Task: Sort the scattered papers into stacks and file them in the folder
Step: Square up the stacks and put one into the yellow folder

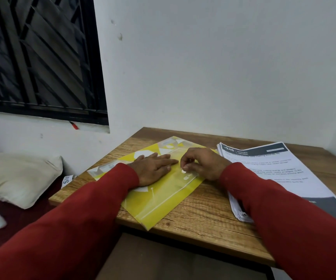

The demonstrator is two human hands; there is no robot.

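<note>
Now | wood desk (pixel 199 209) by white wall (pixel 223 67) | L hand (pixel 153 166) flat on folder (pixel 163 197) | R fingers (pixel 185 161) pinch clasp (pixel 184 171)

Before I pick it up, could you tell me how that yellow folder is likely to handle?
The yellow folder looks thin and glossy, so it will probably flex and may slide on the wooden table. It lies flat under the left hand, so it seems light. One corner overhangs the table edge, which should ease lifting.
</note>
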